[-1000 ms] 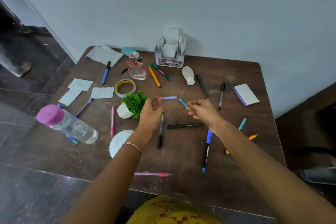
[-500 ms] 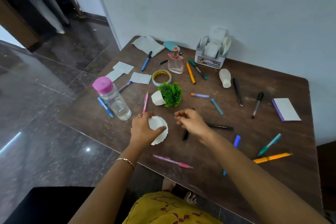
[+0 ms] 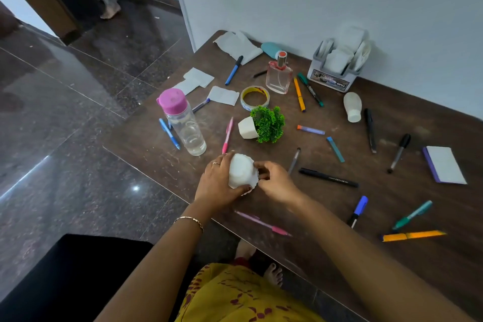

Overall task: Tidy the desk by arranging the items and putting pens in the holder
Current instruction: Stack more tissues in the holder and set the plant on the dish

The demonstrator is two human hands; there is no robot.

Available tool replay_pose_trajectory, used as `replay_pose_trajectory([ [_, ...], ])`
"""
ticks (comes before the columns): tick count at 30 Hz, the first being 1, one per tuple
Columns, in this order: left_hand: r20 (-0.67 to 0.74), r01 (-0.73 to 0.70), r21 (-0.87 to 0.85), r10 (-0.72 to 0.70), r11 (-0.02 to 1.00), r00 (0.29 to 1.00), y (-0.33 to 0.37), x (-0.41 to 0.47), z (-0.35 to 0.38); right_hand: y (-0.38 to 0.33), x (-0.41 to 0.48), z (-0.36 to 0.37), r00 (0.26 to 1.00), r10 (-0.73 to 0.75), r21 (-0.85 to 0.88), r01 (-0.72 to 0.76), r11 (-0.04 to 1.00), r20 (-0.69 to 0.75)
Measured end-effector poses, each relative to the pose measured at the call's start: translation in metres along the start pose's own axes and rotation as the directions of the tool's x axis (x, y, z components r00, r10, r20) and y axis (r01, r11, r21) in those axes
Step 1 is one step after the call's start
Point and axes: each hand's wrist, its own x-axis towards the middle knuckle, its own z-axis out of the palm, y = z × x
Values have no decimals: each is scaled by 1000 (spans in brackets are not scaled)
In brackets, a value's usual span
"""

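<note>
White scalloped cup (image 3: 240, 170) toward 7 o'clock on the desk (image 3: 392, 125), tilted, between 2 hands. Left hand (image 3: 218, 185) wraps the cup's body, fingers curled round it, ring visible. Right hand (image 3: 274, 181) pinches the frilled rim from 3 o'clock. From the cup: water bottle (image 3: 184, 123) at 11 o'clock, toppled plant pot (image 3: 261, 127) at 1, black pen (image 3: 328, 177) at 3, pink pen (image 3: 262, 223) at 5.
</note>
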Motion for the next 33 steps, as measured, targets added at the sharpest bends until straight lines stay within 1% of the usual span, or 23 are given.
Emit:
replay_pose_trajectory([
  [4, 8, -39, 9, 39, 999, 999, -3, 0, -5, 0, 2, 0, 998, -1, 37, 3, 999, -57],
  [6, 24, -55, -29, 56, 998, 998, -5, 1, -8, -1, 3, -1, 997, -24, 52, 28, 998, -79],
  [8, 48, -15, -124, 21, 992, 999, -7, 3, -14, -4, 3, -5, 993, -75, 78, 83, 994, -95],
  [10, 94, 85, -269, -61, 959, 994, -10, 7, -18, -8, 4, -10, 988, -134, 114, 142, 983, -71],
  [12, 148, 167, -419, -114, 893, 982, -13, 10, -22, -14, 6, -15, 984, -176, 130, 178, 975, -23],
  [14, 193, 205, -536, -117, 819, 974, -13, 12, -27, -19, 9, -18, 979, -202, 107, 201, 974, 3],
  [16, 230, 227, -590, -108, 775, 967, -13, 15, -31, -23, 13, -18, 969, -245, 64, 245, 967, -8],
  [19, 285, 269, -633, -105, 726, 953, -12, 18, -36, -33, 18, -18, 946, -314, -17, 314, 949, -79],
  [21, 352, 348, -648, -139, 677, 926, -8, 22, -39, -41, 18, -22, 935, -336, -45, 333, 942, -116],
  [22, 388, 385, -675, -140, 629, 911, -3, 23, -42, -44, 17, -25, 928, -347, -55, 342, 938, -138],
  [25, 509, 491, -743, -94, 454, 856, 18, 27, -48, -48, 16, -40, 907, -374, -102, 361, 927, -192],
  [27, 547, 528, -777, -48, 343, 836, 32, 31, -50, -46, 15, -54, 904, -360, -110, 344, 933, -229],
  [29, 561, 542, -801, 1, 253, 828, 44, 36, -49, -45, 12, -68, 905, -335, -95, 322, 942, -260],
  [31, 569, 550, -809, 40, 207, 822, 60, 41, -46, -42, 6, -85, 902, -317, -105, 299, 948, -294],
  [33, 563, 541, -819, 89, 190, 821, 83, 49, -42, -37, -4, -104, 891, -291, -118, 266, 957, -348],
])
